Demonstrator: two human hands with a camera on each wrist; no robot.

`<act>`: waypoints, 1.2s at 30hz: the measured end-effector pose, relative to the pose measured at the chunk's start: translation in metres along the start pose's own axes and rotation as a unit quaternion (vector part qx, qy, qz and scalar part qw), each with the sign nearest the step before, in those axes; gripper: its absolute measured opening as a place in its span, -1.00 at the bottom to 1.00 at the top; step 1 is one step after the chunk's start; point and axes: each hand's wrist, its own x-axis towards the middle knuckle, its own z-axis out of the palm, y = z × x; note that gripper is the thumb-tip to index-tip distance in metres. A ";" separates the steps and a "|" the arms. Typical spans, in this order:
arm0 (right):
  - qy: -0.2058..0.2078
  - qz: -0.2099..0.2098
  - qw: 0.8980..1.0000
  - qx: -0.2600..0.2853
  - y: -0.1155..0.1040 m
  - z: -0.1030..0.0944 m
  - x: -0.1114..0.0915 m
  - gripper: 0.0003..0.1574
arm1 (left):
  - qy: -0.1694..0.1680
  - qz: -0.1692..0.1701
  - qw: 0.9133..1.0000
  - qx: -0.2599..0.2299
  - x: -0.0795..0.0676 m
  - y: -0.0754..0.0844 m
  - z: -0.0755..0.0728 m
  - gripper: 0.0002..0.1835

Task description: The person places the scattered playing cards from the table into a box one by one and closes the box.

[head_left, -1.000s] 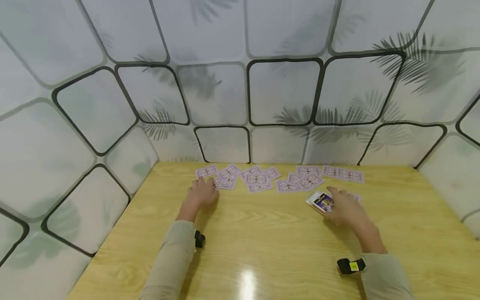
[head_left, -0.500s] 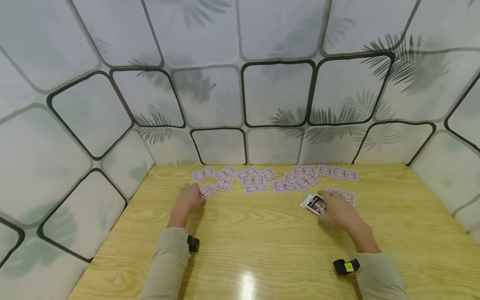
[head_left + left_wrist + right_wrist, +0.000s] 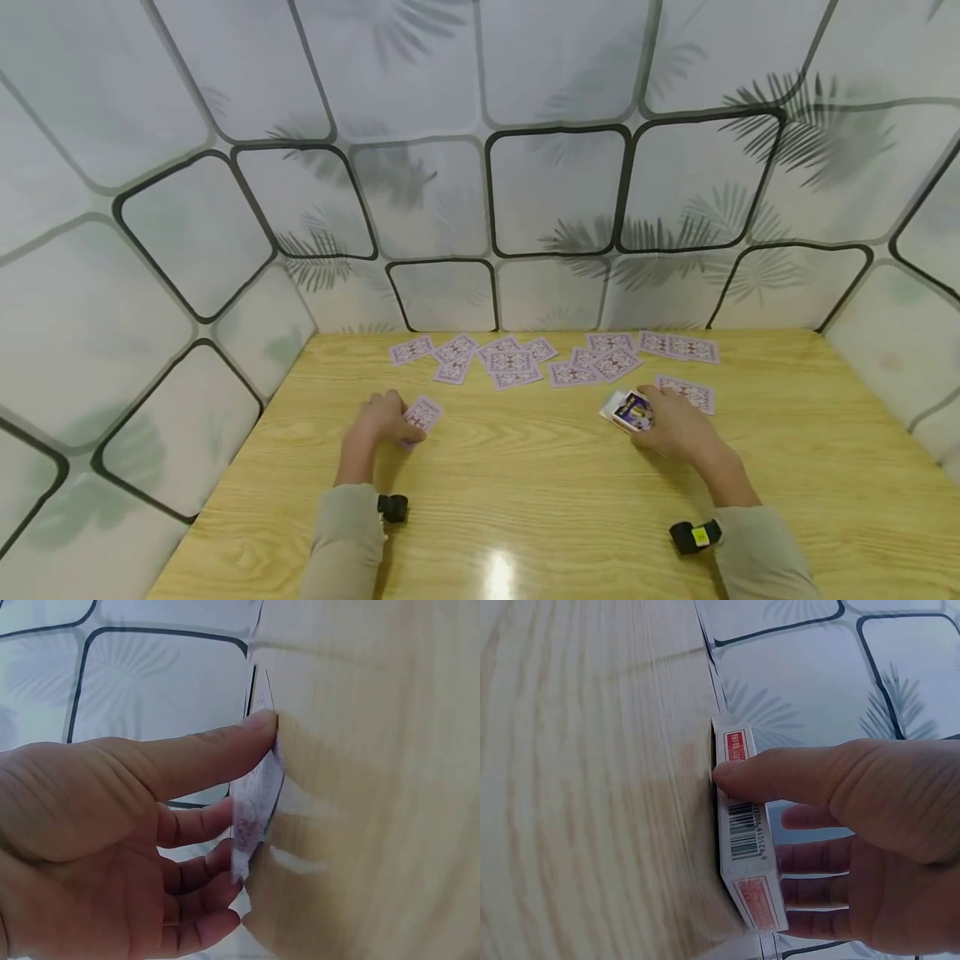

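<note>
My left hand (image 3: 382, 419) pinches a pink-backed playing card (image 3: 424, 412) between thumb and fingers, just in front of the spread cards. In the left wrist view the thumb lies along the edge of the tilted card (image 3: 259, 791), with curled fingers behind it. On the right, my right hand (image 3: 673, 423) grips a playing card box (image 3: 634, 412) with a purple picture on its front. The right wrist view shows the thumb on the narrow side of the box (image 3: 746, 832), which carries a barcode and red panels; the fingers are on the far side.
Several face-down cards lie in loose overlapping groups along the back of the wooden table (image 3: 517, 483), such as the middle group (image 3: 512, 362) and a right pair (image 3: 678, 346). A single card (image 3: 687, 392) lies just beyond the right hand. A patterned wall (image 3: 555, 192) stands behind.
The left hand has picked a card from the left end of the spread and drawn it toward the person. The right hand stays on the card box with little movement.
</note>
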 end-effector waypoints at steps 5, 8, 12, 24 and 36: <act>0.003 -0.006 1.000 0.009 -0.001 0.000 -0.003 0.02 | 0.002 0.021 0.998 -0.052 -0.006 0.006 0.007 -0.51; 0.017 -0.015 0.999 0.024 -0.004 -0.001 -0.006 0.02 | 0.001 0.038 0.997 -0.063 -0.009 0.010 0.010 -0.51; 0.036 -0.033 0.998 0.047 -0.010 -0.006 -0.012 0.01 | 0.021 0.072 0.993 -0.086 -0.014 0.017 0.009 -0.59; 0.065 -0.102 0.991 0.056 -0.045 -0.025 -0.026 -0.08 | 0.043 0.172 0.949 -0.261 -0.047 0.072 -0.010 -0.70; 0.094 -0.126 0.985 0.068 -0.075 -0.042 -0.037 -0.06 | 0.069 0.220 0.912 -0.340 -0.066 0.113 -0.016 -0.71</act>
